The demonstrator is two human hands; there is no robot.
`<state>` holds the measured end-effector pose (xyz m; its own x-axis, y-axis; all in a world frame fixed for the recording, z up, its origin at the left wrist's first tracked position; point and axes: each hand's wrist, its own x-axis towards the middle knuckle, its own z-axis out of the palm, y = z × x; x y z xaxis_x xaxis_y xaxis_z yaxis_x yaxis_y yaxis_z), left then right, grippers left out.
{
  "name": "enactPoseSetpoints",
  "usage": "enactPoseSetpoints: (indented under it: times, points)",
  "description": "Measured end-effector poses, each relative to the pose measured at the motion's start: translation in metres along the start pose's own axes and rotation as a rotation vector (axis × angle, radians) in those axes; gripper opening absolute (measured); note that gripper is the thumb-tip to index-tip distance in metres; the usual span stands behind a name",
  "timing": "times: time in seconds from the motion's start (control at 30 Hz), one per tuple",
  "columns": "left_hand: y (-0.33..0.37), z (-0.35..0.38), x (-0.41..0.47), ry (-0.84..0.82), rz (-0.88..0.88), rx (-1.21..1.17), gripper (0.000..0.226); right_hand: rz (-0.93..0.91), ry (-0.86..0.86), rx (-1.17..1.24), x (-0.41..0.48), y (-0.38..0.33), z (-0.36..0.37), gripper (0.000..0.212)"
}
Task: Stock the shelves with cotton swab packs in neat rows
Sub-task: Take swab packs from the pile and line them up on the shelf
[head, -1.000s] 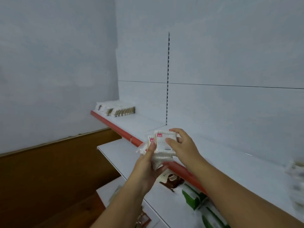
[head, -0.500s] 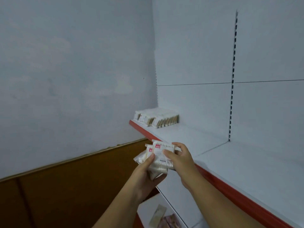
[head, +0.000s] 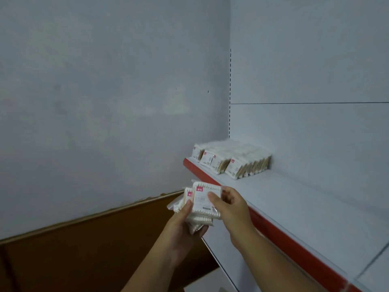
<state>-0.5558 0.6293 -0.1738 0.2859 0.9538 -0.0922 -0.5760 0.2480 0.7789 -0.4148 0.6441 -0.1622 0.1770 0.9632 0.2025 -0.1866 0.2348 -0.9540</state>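
Below shelf edge (head: 212, 179), both hands (head: 210, 209) grip white red-labelled swab packs (head: 205, 202), fanned.

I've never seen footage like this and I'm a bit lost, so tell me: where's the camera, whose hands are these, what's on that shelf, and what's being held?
There is no machine here. The camera is worn on a person's head and looks forward and down, so you see their own two bare arms. The left hand grips a bundle of cotton swab packs from below. The right hand pinches the front pack at its right edge. Beside the hands runs a white shelf with a red front edge. At its far end, by the wall, stocked packs stand in rows.
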Motion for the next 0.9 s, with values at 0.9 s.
enactPoseSetpoints:
  times: [0.9]
  points:
    - [0.081,-0.072,0.306,-0.381,-0.265,-0.134,0.049,-0.072,0.812,-1.207,0.213,0.040,-0.025,0.040]
